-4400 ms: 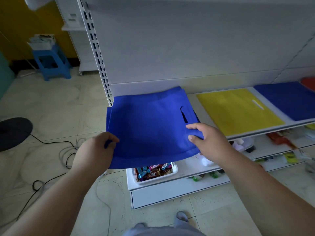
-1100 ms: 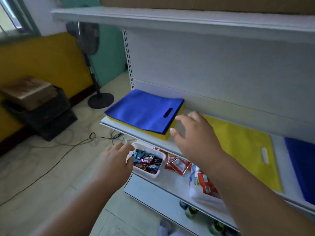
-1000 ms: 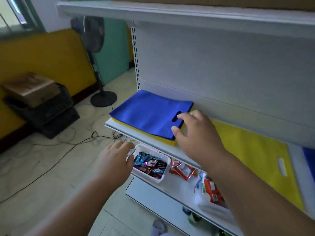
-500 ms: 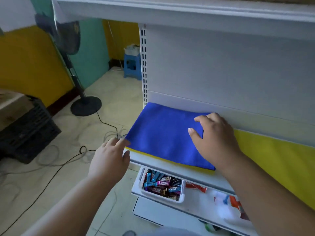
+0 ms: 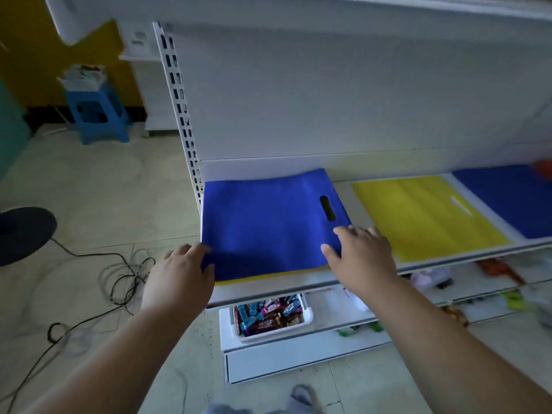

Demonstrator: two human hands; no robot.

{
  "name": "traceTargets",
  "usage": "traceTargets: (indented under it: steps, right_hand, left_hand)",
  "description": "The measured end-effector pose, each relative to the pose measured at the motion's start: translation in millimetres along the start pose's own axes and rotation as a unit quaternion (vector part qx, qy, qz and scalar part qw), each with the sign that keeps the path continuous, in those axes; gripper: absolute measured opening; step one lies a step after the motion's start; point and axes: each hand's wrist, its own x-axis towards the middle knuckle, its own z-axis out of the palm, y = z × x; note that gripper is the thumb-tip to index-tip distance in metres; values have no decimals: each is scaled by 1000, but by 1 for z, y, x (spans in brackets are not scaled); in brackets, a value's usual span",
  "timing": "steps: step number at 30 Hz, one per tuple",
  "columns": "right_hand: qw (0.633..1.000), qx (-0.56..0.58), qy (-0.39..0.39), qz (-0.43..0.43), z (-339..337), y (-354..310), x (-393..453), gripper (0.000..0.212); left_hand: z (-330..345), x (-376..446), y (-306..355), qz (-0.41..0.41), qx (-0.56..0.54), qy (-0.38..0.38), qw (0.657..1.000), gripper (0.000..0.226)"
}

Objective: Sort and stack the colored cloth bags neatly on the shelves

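Observation:
A blue cloth bag [image 5: 268,225] with a cut-out handle lies flat at the left end of the white shelf [image 5: 298,289], on top of a yellow bag [image 5: 268,277] whose front edge peeks out beneath it. My left hand [image 5: 179,276] touches the blue bag's front left corner with relaxed fingers. My right hand [image 5: 361,258] rests on its front right corner with fingers spread. Further right on the shelf lie another yellow bag [image 5: 424,216] and another blue bag [image 5: 513,195], with something red [image 5: 545,171] at the frame edge.
Below the shelf, a white basket [image 5: 227,324] holds wrapped sweets, and more small goods lie to its right. An upper shelf hangs overhead. On the floor to the left are cables [image 5: 125,276], a dark fan base [image 5: 24,234] and a blue stool [image 5: 95,112].
The view has swung to face the shelf squarely. My right hand slid from the bag's middle right to its front right corner. My left hand stays at the front left corner.

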Motion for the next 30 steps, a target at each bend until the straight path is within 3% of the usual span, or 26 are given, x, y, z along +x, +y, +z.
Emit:
traceTargets:
  steps: [5,9,12,15,18,20,23,30]
  right_hand:
    - [987,148,8,55,4,-12,-18,44]
    - [961,246,6,122,6,-18,-41,41]
    - [903,401,1,158,1,-16,-34,39]
    - [872,466,-50,142,-7,-5,-13,47]
    - [892,434,-110,61,-12,4,-3,41]
    - [921,385,-62,19,-17,10,-9,34]
    - [944,328,37,24,-22,33,-27,33]
    - [925,314,185,106,-19,186,-78,34]
  left_hand:
    - [-9,-6,-14,-38,-83,27,995,25]
    - [-22,-1,-17,-74,-152,-68,983,27]
    - [-28,9,-19,-93,-188,-122,970,30]
    - [-35,14,-18,-105,-229,-127,959,30]
    - [-38,4,-12,-82,-147,-67,984,26]
    - [-38,-10,-3,-63,-84,10,994,25]
    - [-29,-31,21,-71,-86,57,992,27]
    - [15,-48,166,36,-146,88,985,26]
